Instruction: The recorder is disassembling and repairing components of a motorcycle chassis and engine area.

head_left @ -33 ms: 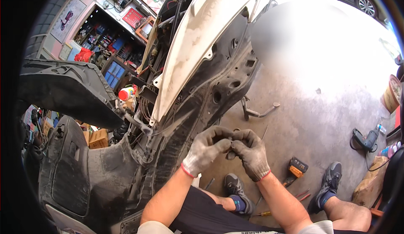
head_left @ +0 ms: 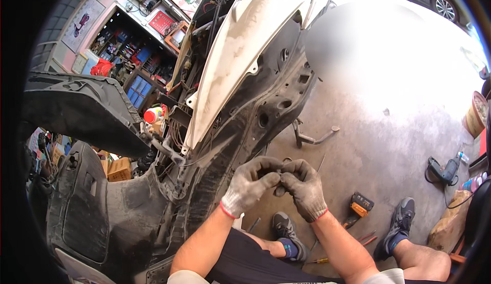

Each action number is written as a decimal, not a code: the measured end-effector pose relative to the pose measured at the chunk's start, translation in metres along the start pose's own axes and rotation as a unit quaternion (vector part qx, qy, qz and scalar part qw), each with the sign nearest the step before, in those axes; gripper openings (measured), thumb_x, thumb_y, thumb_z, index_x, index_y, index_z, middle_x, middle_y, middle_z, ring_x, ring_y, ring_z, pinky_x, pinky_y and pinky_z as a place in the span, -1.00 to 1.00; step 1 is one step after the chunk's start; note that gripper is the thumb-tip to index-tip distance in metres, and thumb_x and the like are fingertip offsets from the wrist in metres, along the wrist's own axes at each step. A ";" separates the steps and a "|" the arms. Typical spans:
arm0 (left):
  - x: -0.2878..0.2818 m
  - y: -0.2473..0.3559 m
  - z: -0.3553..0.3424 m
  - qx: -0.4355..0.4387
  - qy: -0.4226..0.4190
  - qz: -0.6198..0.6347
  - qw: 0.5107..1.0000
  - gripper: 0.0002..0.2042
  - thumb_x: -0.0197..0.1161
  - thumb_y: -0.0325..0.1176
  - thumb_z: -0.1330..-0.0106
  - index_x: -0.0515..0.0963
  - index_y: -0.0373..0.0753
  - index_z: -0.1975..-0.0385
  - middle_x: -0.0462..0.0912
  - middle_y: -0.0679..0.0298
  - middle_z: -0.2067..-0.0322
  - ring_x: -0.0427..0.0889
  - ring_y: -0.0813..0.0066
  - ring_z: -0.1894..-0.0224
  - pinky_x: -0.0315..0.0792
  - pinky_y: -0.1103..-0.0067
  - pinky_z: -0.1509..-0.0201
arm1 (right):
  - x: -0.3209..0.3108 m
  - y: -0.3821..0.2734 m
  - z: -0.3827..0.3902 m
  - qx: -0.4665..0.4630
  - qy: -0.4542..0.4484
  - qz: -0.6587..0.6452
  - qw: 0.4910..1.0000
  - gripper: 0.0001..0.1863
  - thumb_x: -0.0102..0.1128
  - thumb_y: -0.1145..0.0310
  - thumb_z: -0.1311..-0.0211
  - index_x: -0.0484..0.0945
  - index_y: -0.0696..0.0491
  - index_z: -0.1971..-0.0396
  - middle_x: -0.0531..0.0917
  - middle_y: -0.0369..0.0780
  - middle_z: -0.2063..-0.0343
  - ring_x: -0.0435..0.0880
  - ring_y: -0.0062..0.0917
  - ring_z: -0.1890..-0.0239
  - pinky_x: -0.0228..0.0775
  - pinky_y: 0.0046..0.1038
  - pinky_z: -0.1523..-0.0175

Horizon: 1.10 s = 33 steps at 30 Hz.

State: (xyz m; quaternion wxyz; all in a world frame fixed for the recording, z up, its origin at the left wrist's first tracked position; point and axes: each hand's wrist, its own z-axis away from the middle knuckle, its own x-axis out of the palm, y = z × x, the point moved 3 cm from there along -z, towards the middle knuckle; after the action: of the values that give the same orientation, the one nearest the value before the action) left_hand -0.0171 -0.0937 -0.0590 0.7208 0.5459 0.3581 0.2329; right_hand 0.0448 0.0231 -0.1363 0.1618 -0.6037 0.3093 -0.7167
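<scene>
- The left hand (head_left: pixel 249 186), in a grey-and-white knit glove with a red cuff, is reaching up on a rightward-slanting forearm, its fingers arching over toward the other hand
- Its thumb and forefinger are curving toward each other around a shadowed gap; whether this grip is pressing on anything cannot be told
- The right hand (head_left: pixel 305 189), gloved alike, is nearly mirroring that pose on a leftward-slanting forearm, its grip pinching a small dark piece (head_left: pixel 280 173) between thumb and bent fingers
- The piece is showing where both hands' fingertips are meeting, mostly hidden, its kind too small to tell
- Both hands are hovering above the floor (head_left: pixel 358 146), beside the lower edge of the dark scooter body (head_left: pixel 245 115)
- A black-and-orange power tool (head_left: pixel 362 205) is lying on the floor between the left shoe (head_left: pixel 285 228) and the right shoe (head_left: pixel 403 217)
- A corded drill (head_left: pixel 444 170) is lying near the floor's right edge
</scene>
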 end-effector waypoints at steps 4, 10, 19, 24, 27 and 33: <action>-0.002 -0.006 0.018 0.042 0.032 -0.066 0.996 -0.78 0.26 -0.39 -0.29 0.51 -0.36 0.15 0.63 0.26 0.34 0.58 0.62 0.36 0.47 0.71 0.34 | 0.007 0.010 0.008 0.048 -0.013 0.031 0.998 -0.87 0.12 0.57 -0.23 0.45 0.24 0.24 0.62 -0.16 0.42 0.62 -0.53 0.48 0.51 -0.53 0.41; -0.047 0.010 0.069 0.075 0.257 -0.011 0.964 -0.93 0.08 -0.42 -0.38 0.46 -0.27 0.27 0.52 0.36 0.51 0.51 0.59 0.53 0.43 0.65 0.40 | 0.032 0.036 0.020 0.088 -0.098 0.038 0.991 -0.75 0.07 0.30 -0.35 0.48 0.20 0.16 0.61 -0.21 0.42 0.61 -0.59 0.44 0.52 -0.52 0.34; -0.142 -0.041 0.302 0.008 0.447 -0.170 0.878 -0.81 0.19 -0.28 -0.32 0.52 -0.29 0.29 0.52 0.34 0.45 0.50 0.62 0.45 0.41 0.63 0.33 | 0.040 0.063 0.032 0.040 -0.020 0.151 0.988 -0.75 0.09 0.29 -0.37 0.52 0.18 0.15 0.57 -0.25 0.44 0.52 -0.65 0.50 0.35 -0.61 0.42; -0.116 -0.201 0.403 -0.221 0.407 -0.240 0.853 -0.87 0.21 -0.36 -0.23 0.58 -0.26 0.30 0.66 0.09 0.38 0.65 0.18 0.24 0.48 0.42 0.11 | 0.029 0.078 0.029 0.030 -0.039 0.173 0.984 -0.78 0.03 0.38 -0.41 0.50 0.20 0.09 0.50 -0.28 0.41 0.38 -0.68 0.49 0.27 -0.65 0.37; -0.074 -0.297 0.460 -0.371 0.327 -0.301 0.815 -0.82 0.19 -0.27 -0.23 0.54 -0.24 0.31 0.64 0.00 0.34 0.60 -0.03 0.21 0.45 0.23 0.11 | 0.019 0.084 0.030 0.041 -0.036 0.197 0.979 -0.77 0.03 0.38 -0.41 0.49 0.21 0.08 0.50 -0.27 0.40 0.38 -0.68 0.50 0.28 -0.64 0.35; -0.003 -0.426 0.522 -0.534 0.222 -0.259 0.774 -0.66 0.14 -0.08 -0.26 0.53 -0.22 0.18 0.61 -0.06 0.11 0.55 -0.04 0.00 0.40 0.20 -0.10 | 0.013 0.093 0.035 0.064 -0.026 0.225 0.972 -0.81 0.08 0.35 -0.39 0.50 0.15 0.14 0.48 -0.30 0.43 0.36 -0.70 0.50 0.27 -0.64 0.38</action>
State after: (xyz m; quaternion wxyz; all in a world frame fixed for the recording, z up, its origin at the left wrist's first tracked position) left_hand 0.3594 -0.5455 -0.3874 0.8301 -0.1072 0.4538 0.3057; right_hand 0.0628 -0.0640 -0.1829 0.3651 -0.5255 0.3863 -0.6643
